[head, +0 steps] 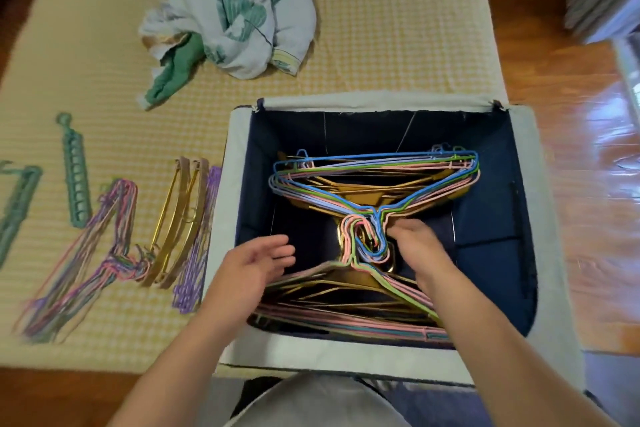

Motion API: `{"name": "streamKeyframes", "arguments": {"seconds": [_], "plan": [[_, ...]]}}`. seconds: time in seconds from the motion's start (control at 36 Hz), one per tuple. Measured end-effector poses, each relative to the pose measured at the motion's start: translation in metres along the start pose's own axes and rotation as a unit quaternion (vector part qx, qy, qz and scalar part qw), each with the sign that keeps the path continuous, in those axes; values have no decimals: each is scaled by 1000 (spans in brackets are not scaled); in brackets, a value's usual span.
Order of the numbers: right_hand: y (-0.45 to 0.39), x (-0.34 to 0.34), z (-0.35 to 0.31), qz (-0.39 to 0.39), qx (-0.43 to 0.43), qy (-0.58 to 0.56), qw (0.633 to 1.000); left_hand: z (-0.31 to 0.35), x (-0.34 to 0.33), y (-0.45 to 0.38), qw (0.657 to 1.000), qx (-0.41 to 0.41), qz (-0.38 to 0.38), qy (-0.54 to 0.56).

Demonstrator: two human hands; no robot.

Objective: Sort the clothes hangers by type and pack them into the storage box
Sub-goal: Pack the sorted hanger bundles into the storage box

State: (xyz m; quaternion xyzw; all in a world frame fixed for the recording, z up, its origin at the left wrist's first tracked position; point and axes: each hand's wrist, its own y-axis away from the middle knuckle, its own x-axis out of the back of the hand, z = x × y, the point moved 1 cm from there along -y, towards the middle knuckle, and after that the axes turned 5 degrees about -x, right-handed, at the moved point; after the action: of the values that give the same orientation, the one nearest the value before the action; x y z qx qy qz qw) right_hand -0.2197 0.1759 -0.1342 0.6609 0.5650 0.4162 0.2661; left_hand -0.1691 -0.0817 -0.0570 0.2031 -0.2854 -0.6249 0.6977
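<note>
A grey fabric storage box (526,163) with a dark blue lining stands open on the mat. Inside lie two stacks of thin coloured wire hangers over gold hangers: a far stack (374,177) and a near stack (346,309), their hooks meeting in the middle. My right hand (419,246) rests on the bundled hooks, fingers curled around them. My left hand (256,260) hovers open over the box's left side, holding nothing. On the mat to the left lie more coloured wire hangers (83,264), gold hangers (176,218), purple hangers (197,253) and green plastic multi-hole hangers (74,173).
A crumpled white and green cloth (235,14) lies on the yellow checked mat (381,28) beyond the box. Polished wooden floor (588,167) runs along the right. Another green hanger (17,212) sits at the far left edge.
</note>
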Motion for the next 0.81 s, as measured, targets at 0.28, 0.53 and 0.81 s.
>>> {"name": "streamKeyframes", "arguments": {"seconds": [0.28, 0.53, 0.81], "plan": [[92, -59, -57, 11, 180, 131, 975, 9, 85, 68, 994, -26, 107, 18], [213, -245, -78, -107, 341, 241, 902, -31, 191, 120, 995, -24, 41, -90], [259, -493, 66, -200, 231, 294, 906, -235, 437, 197, 986, 89, 143, -20]]}}
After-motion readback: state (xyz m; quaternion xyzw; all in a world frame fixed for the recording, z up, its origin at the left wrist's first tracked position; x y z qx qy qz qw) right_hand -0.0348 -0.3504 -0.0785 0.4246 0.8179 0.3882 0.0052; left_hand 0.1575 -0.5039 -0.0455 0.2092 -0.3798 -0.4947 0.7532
